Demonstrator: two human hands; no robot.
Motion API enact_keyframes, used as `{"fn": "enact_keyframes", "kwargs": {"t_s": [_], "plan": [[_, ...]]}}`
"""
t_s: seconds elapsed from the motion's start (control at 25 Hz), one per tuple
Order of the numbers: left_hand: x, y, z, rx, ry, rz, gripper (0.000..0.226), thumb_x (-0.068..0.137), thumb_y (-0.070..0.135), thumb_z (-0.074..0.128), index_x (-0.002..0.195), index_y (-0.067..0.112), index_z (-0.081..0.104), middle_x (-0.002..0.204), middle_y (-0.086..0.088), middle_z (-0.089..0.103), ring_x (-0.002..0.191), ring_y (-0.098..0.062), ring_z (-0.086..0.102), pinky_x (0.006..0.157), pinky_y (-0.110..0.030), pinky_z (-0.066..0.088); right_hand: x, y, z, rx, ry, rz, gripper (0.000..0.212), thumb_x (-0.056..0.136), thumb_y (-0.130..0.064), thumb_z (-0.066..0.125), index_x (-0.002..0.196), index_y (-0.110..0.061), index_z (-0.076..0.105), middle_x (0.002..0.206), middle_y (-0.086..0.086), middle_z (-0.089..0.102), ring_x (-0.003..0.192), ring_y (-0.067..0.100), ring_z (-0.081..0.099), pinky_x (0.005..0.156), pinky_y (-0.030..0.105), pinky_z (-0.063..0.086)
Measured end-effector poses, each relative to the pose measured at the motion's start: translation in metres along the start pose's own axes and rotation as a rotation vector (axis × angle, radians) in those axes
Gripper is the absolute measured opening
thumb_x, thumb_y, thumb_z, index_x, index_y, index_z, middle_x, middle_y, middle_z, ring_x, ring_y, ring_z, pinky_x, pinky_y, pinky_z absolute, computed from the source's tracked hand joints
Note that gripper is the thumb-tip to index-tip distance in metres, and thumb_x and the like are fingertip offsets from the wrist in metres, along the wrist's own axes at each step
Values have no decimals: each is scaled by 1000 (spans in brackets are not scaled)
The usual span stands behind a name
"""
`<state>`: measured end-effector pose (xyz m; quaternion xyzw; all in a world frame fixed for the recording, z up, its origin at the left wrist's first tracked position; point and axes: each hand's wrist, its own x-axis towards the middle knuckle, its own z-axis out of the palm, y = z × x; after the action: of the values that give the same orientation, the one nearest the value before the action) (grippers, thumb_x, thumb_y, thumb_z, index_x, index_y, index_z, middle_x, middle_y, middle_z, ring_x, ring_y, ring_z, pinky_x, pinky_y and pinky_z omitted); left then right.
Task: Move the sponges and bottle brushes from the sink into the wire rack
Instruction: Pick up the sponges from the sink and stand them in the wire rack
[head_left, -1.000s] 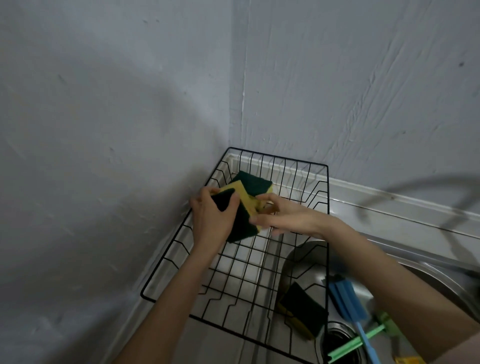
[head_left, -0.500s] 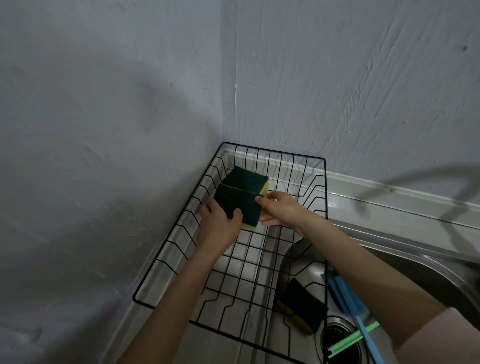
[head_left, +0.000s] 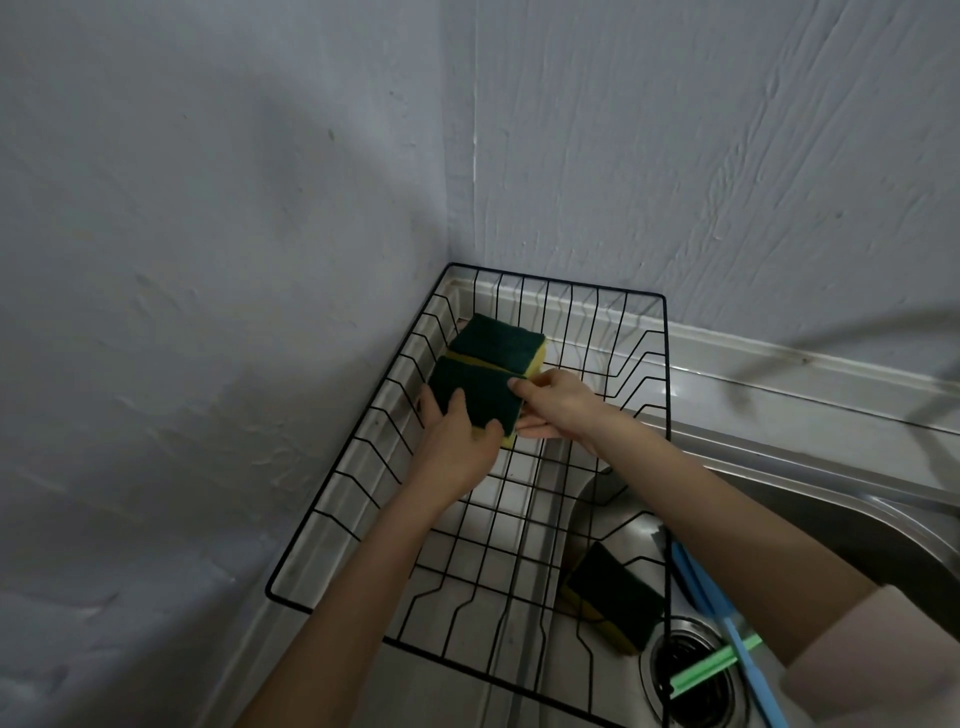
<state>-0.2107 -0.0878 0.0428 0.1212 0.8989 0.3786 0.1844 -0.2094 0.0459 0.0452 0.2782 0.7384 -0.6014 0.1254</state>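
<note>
Both sets of fingers are clamped on the same scouring sponge (head_left: 475, 397), green pad up, yellow foam underneath. The left hand (head_left: 457, 441) has its fingers (head_left: 460, 408) curled over the near edge, and the right hand (head_left: 556, 408) pinches the right-hand corner with its fingertips (head_left: 519, 385) on top. That sponge sits low in the far left corner of the wire rack (head_left: 662, 415), butted right up against a second sponge (head_left: 496, 343) just beyond the fingers. I can't tell if it's fully resting on the wires yet or still a hair above them.

What could go sideways: the rack floor is wide open grid, so if they let go with the sponge tilted, a corner could dip between wires and it'd sit crooked or wedge. Pushing it further away from the fingers could also shove the second sponge up against the back wires. Nothing dramatic, soft stuff.

Further back toward the wrists, well apart from the fingers, a third sponge (head_left: 613, 597) is still down in the sink (head_left: 779, 493) near the drain (head_left: 691, 670), with a blue bottle brush (head_left: 727, 618) and a green brush handle (head_left: 711, 665) lying across it. The rack overhangs the sink there, so reaching under it may snag a sleeve or knock the rack.

No brands, labels or writing readable anywhere.
</note>
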Motion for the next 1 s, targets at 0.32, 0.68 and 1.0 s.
{"fn": "enact_keyframes", "kwargs": {"t_s": [0.32,0.68,1.0], "plan": [[-19,9,-11,38,-18,-2,59,90,27,42,140,13,15,152,-17,3,135,-31,24,106,-33,29,-29,-9,-18,-425,101,-207,43,92,-31,45,124,-3,44,110,15,61,95,24,58,79,32,47],[-90,69,-10,61,96,278,39,91,24,42,129,12,41,132,-10,51,107,-14,50,82,-21,35,-117,-3,-61,-524,230,-483,39,90,-22,48,128,-14,48,134,8,53,123,21,48,98,28,38],[-140,126,37,-6,100,457,31,91,19,43,120,13,50,127,-6,55,103,-6,46,86,-19,34,-181,40,-130,-571,335,-453,38,88,-17,51,126,-14,51,135,6,54,126,21,47,104,27,33]]}}
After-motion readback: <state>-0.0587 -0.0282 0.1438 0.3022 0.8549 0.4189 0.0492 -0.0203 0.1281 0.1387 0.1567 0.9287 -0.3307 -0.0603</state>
